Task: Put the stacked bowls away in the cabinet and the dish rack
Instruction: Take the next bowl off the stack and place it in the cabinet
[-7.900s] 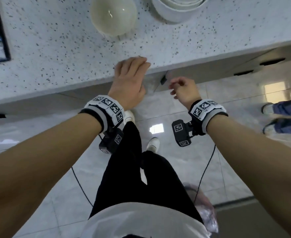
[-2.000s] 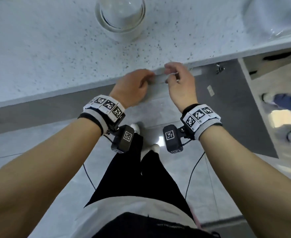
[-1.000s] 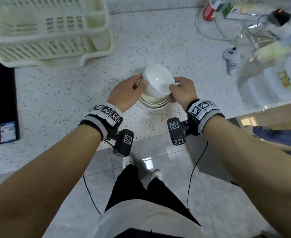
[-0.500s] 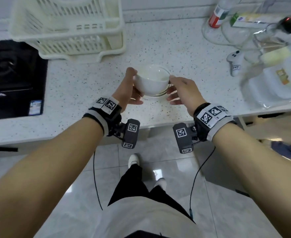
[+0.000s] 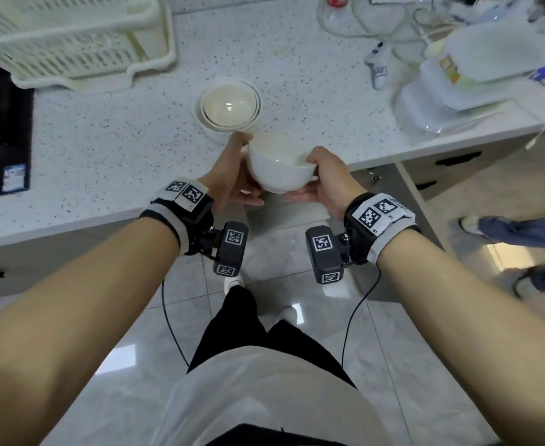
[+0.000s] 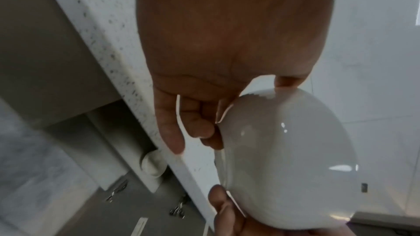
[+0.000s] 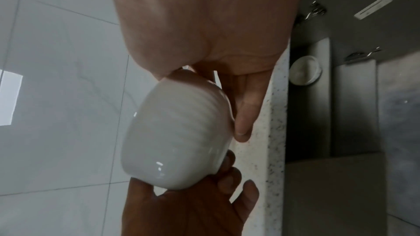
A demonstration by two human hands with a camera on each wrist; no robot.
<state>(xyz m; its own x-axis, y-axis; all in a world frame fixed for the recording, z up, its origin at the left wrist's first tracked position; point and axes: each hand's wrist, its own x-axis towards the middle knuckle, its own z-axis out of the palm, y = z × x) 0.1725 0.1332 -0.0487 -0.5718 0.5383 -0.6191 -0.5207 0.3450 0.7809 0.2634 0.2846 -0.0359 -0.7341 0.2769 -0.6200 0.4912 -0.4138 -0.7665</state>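
Observation:
A white bowl hangs in the air just off the counter's front edge, held upright between both hands. My left hand grips its left side, thumb on the rim and fingers under the base. My right hand holds its right side, thumb at the rim, fingers below. The wrist views show the bowl's glossy underside with fingers of both hands around it. The remaining stack of bowls stands on the speckled counter behind. A cream dish rack sits at the back left.
A black stove lies at the left. Plastic-wrapped containers, a white controller and glassware crowd the back right. The open cabinet sits below the counter. Another person's legs stand on the tiled floor at right.
Both hands have lifted the top bowl off the stack and drawn it toward me, past the counter's front edge. The stack stays on the counter.

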